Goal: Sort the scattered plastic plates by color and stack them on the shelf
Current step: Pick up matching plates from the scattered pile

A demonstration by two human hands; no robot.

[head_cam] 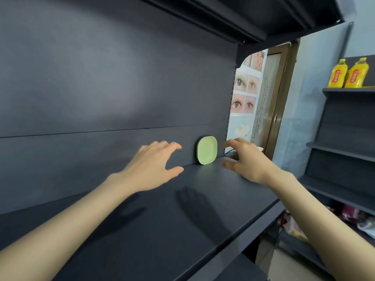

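A light green plastic plate (207, 150) stands on its edge at the far right end of the dark grey shelf (154, 216), leaning against the back panel. My left hand (154, 165) hovers over the shelf to the plate's left, fingers spread and empty. My right hand (245, 159) is held just right of the plate, fingers apart and empty. Neither hand touches the plate. No other plates are in view.
Another dark shelf board (243, 15) hangs overhead. To the right stand a poster of eyes (245, 92), a brown door frame (280, 102), and a second shelving unit (345, 151) carrying two yellow bottles (349, 74). Bagged goods (357, 220) lie lower right.
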